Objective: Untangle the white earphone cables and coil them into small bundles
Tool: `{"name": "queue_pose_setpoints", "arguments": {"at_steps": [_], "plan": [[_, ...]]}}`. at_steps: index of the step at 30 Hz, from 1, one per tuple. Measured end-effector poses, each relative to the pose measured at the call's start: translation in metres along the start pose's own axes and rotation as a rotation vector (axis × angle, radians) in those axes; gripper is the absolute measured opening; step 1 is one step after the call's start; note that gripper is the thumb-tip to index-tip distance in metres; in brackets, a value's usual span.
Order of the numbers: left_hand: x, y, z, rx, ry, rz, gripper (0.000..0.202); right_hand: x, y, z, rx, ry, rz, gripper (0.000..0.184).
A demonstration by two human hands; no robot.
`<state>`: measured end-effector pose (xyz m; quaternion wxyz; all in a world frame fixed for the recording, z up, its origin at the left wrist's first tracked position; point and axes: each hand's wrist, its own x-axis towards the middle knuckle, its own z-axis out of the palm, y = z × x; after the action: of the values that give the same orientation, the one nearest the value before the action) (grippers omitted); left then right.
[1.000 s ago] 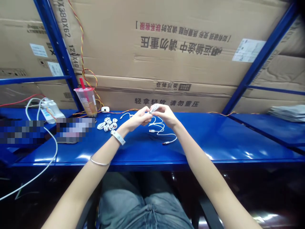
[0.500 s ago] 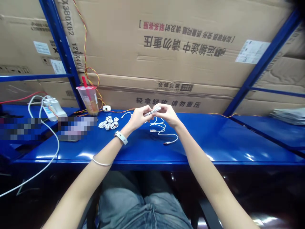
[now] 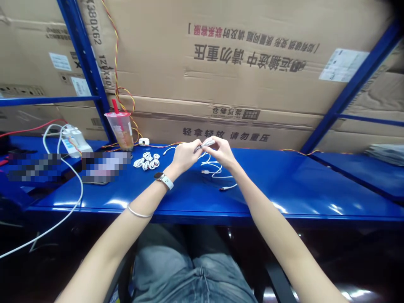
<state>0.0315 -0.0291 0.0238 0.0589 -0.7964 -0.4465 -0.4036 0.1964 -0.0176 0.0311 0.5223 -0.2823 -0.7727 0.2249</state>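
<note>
A small coiled white cable is held up between both hands, above the blue shelf. My left hand pinches its left end, where a dark band shows at the fingertips. On the coil's right side my right hand is closed, thumb and fingers pressed together. Below and behind the hands lies a loose white USB cable, its plugs resting on the shelf. Left of my left hand sits a cluster of several coiled white cables. The fingers partly cover the held coil.
A drink cup with a red straw stands at the back left beside a small white case. Further left are a blurred phone-like thing and a white power strip with cords. Large cardboard boxes wall off the back.
My left hand has turned slightly, its back now facing up more, with the fingers closer over the coil's end. Both hands keep hold of the coil. The view has shifted a little.
</note>
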Motion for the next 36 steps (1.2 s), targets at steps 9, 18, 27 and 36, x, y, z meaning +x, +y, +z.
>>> {"name": "queue_pose_setpoints", "arguments": {"at_steps": [9,18,27,36], "plan": [[0.001,0.003,0.001,0.235,-0.124,-0.095,0.029,0.001,0.021,0.008,-0.08,-0.018,0.029,0.026],[0.003,-0.059,-0.032,0.499,-0.472,-0.536,0.036,0.001,0.047,-0.006,-0.623,-0.017,0.223,0.036],[0.003,-0.088,-0.038,0.571,-0.641,-0.692,0.042,-0.006,0.047,-0.006,-0.91,-0.347,0.188,0.032],[-0.006,-0.099,-0.014,0.617,-0.453,-0.424,0.053,-0.007,0.049,0.005,-1.012,-0.387,0.157,0.025]]}}
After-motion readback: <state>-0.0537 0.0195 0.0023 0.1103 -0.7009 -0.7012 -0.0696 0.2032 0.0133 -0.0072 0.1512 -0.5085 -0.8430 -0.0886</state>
